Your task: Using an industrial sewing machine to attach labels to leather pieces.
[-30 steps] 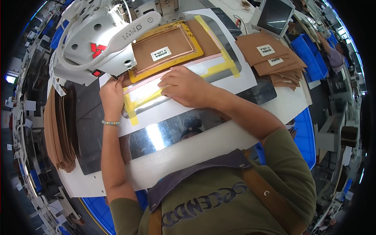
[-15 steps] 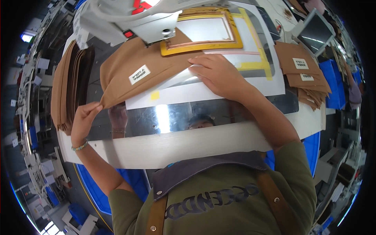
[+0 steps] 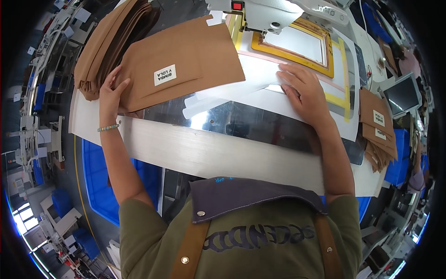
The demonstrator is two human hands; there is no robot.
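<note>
My left hand pinches the left edge of a brown fabric piece with a white label, beside a stack of folded brown pieces at the far left. My right hand is open, fingers apart, on a white template sheet with pink and yellow tape, just below a yellow rectangular frame under the machine head. A loose translucent strip extends from under the brown piece toward my right hand.
A metal plate and pale table edge lie in front. At right are labelled brown pieces, a monitor and a blue bin; another blue bin is below left. A co-worker is at the far right.
The brown piece has come out from the frame area and moved left and up beside the stack, held by my left hand. The frame now shows a white middle. My view has shifted.
</note>
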